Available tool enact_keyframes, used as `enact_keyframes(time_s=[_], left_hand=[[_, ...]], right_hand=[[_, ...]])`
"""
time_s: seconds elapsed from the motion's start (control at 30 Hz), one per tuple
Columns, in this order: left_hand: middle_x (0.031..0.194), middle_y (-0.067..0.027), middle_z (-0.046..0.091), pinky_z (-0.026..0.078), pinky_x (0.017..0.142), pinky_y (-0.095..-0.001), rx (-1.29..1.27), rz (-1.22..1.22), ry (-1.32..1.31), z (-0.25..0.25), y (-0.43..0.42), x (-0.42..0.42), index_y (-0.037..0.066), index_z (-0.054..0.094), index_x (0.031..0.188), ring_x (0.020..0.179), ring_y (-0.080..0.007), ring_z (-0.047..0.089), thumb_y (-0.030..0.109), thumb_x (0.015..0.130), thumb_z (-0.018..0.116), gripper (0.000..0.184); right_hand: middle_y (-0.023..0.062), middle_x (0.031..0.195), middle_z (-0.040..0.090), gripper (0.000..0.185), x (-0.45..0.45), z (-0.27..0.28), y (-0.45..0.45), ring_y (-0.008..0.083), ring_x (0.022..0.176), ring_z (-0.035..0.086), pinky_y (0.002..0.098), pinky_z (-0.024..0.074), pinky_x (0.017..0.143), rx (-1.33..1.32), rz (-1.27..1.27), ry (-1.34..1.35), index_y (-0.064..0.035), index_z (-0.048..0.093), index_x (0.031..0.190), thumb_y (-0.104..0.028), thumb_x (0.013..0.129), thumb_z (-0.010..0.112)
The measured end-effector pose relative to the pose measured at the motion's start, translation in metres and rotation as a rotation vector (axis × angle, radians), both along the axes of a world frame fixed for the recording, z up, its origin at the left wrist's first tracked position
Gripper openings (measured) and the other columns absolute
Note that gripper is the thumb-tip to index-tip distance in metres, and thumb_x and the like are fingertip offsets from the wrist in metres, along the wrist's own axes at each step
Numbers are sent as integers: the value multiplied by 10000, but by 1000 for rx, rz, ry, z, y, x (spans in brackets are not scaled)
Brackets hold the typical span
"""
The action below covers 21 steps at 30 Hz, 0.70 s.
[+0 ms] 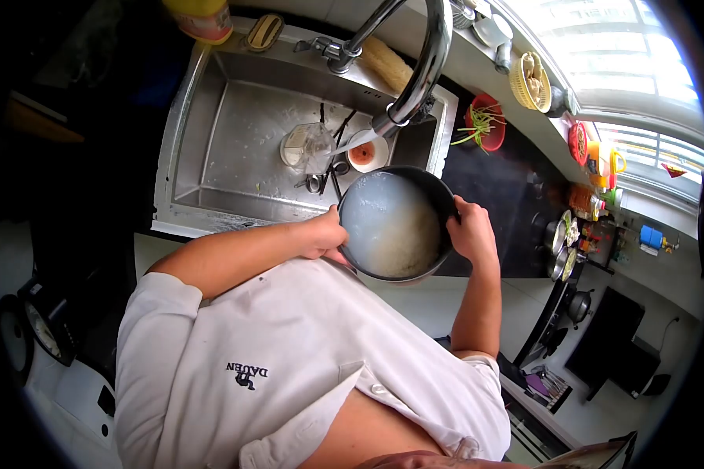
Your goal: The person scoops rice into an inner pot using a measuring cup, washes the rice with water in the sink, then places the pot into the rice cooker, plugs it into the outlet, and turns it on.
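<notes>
Clamping the fingers of left hand and right hand on opposite sides of a round pot, now holding its cloudy water squarely between, equally near to each grip, with the metal sink just ahead of the left fingers.

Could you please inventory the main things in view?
Sink: one, silver, centre-left
Faucet: one, silver, above sink
Pot: one, dark, at sink's near edge
Liquid: one pool, cloudy, in pot
Small bowl: one, white, in sink
Container: one, yellow, left of faucet
Loofah-like item: one, tan, beside faucet
Red bowl: one, red, right of sink
Green stems: several, green, in red bowl
Basket: one, pale yellow, upper right
Left hand: one, bare, pot's left side
Right hand: one, bare, pot's right side
</notes>
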<state>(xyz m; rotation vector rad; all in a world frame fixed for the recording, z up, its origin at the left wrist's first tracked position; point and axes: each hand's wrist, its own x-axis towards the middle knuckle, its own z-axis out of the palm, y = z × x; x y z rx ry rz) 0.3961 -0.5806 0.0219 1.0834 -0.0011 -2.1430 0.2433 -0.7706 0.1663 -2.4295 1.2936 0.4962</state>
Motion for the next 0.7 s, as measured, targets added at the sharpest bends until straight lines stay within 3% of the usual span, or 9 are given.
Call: enact_keyframes(time_s=[0.1,0.7], left_hand=[[1433,-197,334,596,857,-435,-28,-11,105,3,-4,2,166,24,1497,1156,-343,576,-161,837,390,822],[1428,-168,336,599,853,-437,-11,-65,125,12,-13,-1,207,38,1505,1153,-330,573,-147,848,401,829]], right_hand=[[274,920,639,411,-6,0,-4,423,907,625,452,504,791,-10,2,13,26,620,1167,-39,764,571],[275,891,634,333,-11,10,-9,430,891,616,455,505,776,-23,10,82,52,632,1082,-28,762,586]])
